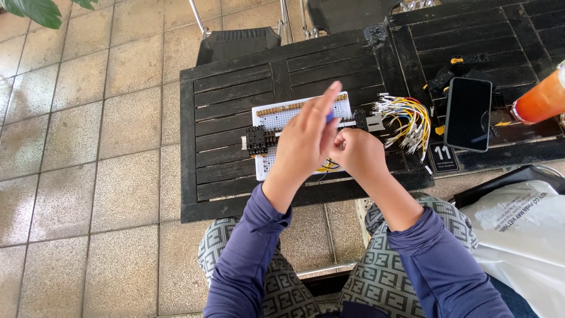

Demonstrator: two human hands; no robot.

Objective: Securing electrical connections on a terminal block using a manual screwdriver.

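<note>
A white perforated board with a brass strip along its far edge lies on a black slatted table. A black terminal block sits on a rail at the board's left. My left hand hovers over the board, fingers stretched out, with something small and blue between it and my right hand. My right hand is curled into a fist against the left one, pinching what looks like a thin wire end. Yellow wire shows under the hands. What exactly each hand grips is hidden.
A bundle of yellow wires with white tips lies right of the board. A dark phone, a small numbered black card, black tools and an orange drink are further right. White plastic bag at lower right; chairs behind.
</note>
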